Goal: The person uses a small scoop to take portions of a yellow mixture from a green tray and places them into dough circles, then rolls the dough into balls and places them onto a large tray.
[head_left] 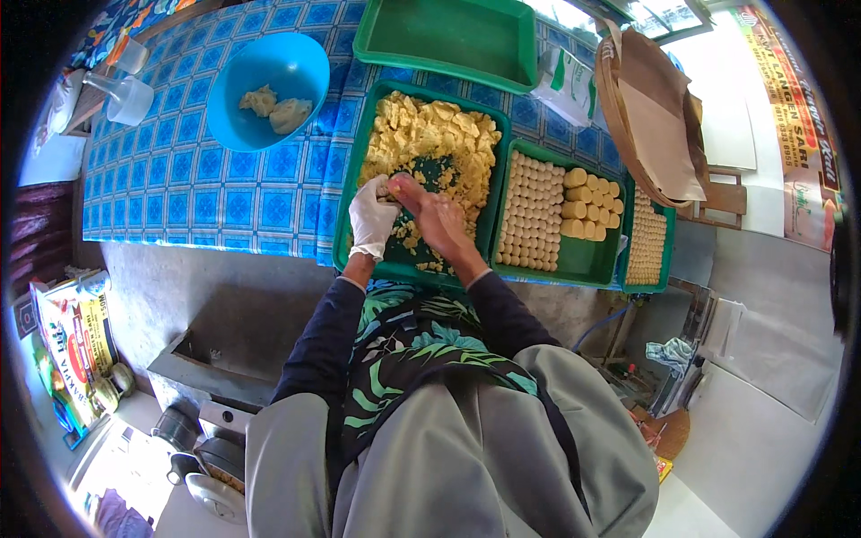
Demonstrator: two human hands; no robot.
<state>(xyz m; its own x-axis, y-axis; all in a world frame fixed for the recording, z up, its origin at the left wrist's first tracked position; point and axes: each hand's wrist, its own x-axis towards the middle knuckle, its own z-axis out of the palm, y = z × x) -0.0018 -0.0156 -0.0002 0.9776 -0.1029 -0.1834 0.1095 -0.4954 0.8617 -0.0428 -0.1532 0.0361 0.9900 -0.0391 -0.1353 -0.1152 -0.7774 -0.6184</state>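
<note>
Over a green tray (pixel 345 220) of yellow crumbly filling (pixel 435 124), my two hands meet. My left hand (pixel 372 217), in a white glove, is closed with its fingers curled. Whatever lies in it is too small or hidden to name. My bare right hand (pixel 435 220) reaches across against the left one, its fingers pressed together at the left fingertips, with yellow bits on it. Loose crumbs and the tray's dark green bottom show around and beneath the hands. Larger clumps are heaped along the tray's far side.
To the right, another green tray (pixel 587 264) holds rows of small pale balls (pixel 531 211) and stacked yellow rounds (pixel 587 206). A third tray (pixel 647 238) of balls stands beyond. Farther off are a blue bowl (pixel 235 99) with dough, a green tray (pixel 448 45) and round woven trays (pixel 641 117).
</note>
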